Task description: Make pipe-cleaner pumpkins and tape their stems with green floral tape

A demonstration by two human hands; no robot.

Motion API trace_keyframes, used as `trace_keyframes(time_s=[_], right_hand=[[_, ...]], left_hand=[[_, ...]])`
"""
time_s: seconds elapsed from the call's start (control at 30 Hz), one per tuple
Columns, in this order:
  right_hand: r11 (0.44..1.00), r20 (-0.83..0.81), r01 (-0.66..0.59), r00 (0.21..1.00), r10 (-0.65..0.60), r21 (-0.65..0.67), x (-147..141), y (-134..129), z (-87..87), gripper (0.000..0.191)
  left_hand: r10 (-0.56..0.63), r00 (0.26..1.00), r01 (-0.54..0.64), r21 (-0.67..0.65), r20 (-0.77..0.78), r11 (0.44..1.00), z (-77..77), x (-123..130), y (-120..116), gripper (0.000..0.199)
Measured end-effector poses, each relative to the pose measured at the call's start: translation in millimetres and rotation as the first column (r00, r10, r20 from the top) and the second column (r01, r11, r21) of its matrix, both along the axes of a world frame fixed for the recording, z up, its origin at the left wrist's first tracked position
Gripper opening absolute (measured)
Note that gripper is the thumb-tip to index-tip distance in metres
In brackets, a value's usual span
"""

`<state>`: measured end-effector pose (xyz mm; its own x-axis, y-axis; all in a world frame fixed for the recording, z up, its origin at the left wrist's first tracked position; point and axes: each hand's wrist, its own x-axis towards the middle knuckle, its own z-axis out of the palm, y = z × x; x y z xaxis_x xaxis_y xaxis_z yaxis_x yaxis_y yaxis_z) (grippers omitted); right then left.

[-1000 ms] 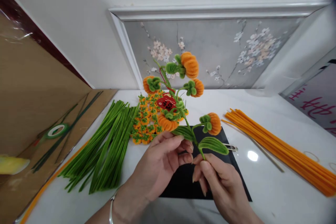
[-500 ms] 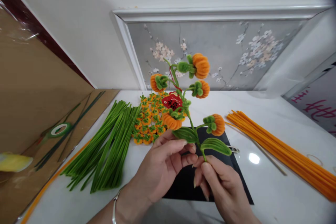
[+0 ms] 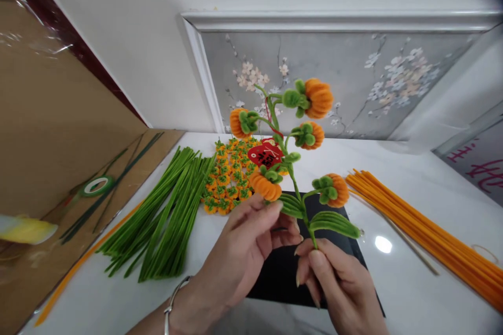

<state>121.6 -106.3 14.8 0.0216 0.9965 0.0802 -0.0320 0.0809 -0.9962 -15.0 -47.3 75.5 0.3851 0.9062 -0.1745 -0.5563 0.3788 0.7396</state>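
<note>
In front of me stands an artificial branch [image 3: 295, 184] of fuzzy pipe cleaners, with several orange pumpkin-like fruits and green leaves. My right hand [image 3: 338, 278] is closed, pinching the lower end of its stem between thumb and fingers. On the left side, my left hand [image 3: 241, 248] has thumb and forefinger closed on the tip of the left green leaf [image 3: 294, 205]; its other fingers curl behind. The right leaf [image 3: 336, 223] spreads above my right hand. From a red cord near the top hangs a red tag [image 3: 265, 154] with black characters.
Green pipe cleaners [image 3: 168, 220] lie left, beside several small orange fruits [image 3: 222, 180]. Orange pipe cleaners [image 3: 424, 230] lie right. A black mat [image 3: 271, 277] is under my hands. Cardboard [image 3: 35, 110] at far left carries green tape [image 3: 97, 186] and dark wires. A framed floral panel [image 3: 334, 73] stands behind.
The branch and both hands have shifted slightly right in view, as has the background. My left thumb has moved onto the left leaf's tip, covering it. My right hand keeps its pinch on the stem.
</note>
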Motion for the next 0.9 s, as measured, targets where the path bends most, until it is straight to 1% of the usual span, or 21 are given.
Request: trace_keyframes(time_s=[0.07,0.13,0.23,0.3,0.4,0.47,0.63,0.8,0.9], right_hand=[[1.0,0.01,0.015,1.0,-0.015,0.008,-0.2,-0.7,-0.6,0.028],[1.0,0.022,0.026,0.999,-0.026,0.008,-0.6,-0.9,-0.6,0.028],[0.999,0.022,0.047,0.999,-0.047,0.007,-0.9,-0.5,0.2,0.029],[0.998,0.016,0.067,0.998,-0.067,0.001,-0.9,-0.2,0.9,0.029],[0.995,0.017,0.094,0.995,-0.093,-0.018,-0.7,0.1,1.6,0.031],[0.995,0.02,0.099,0.995,-0.099,-0.028,-0.7,0.3,1.5,0.031],[0.995,0.036,0.093,0.995,-0.091,-0.046,-0.2,2.2,0.5,0.03],[0.995,0.038,0.094,0.995,-0.093,-0.042,0.6,2.2,-0.5,0.03],[0.995,0.039,0.095,0.995,-0.094,-0.038,1.2,1.5,-1.1,0.029]], left_hand=[[0.005,1.0,-0.005,-0.042,0.016,0.999,1.6,-1.9,1.5,0.011],[0.016,1.0,-0.015,-0.055,0.016,0.998,3.3,-3.4,2.5,0.007],[0.012,1.0,-0.012,-0.016,-0.015,1.0,5.4,-4.2,2.6,0.004],[0.03,0.998,-0.029,0.023,-0.054,0.999,6.6,-4.0,2.4,0.002],[0.098,0.989,-0.092,0.061,-0.11,0.994,8.3,-3.5,2.3,0.011],[0.129,0.984,-0.122,0.063,-0.121,0.991,9.1,-3.4,2.3,0.017],[0.13,0.986,-0.129,0.02,-0.106,0.991,7.6,-3.7,4.0,0.024],[0.096,0.995,-0.096,-0.008,-0.03,0.995,6.8,-4.0,5.9,0.021],[0.097,0.995,-0.097,-0.038,0.002,0.995,7.9,-4.1,5.0,0.016]])
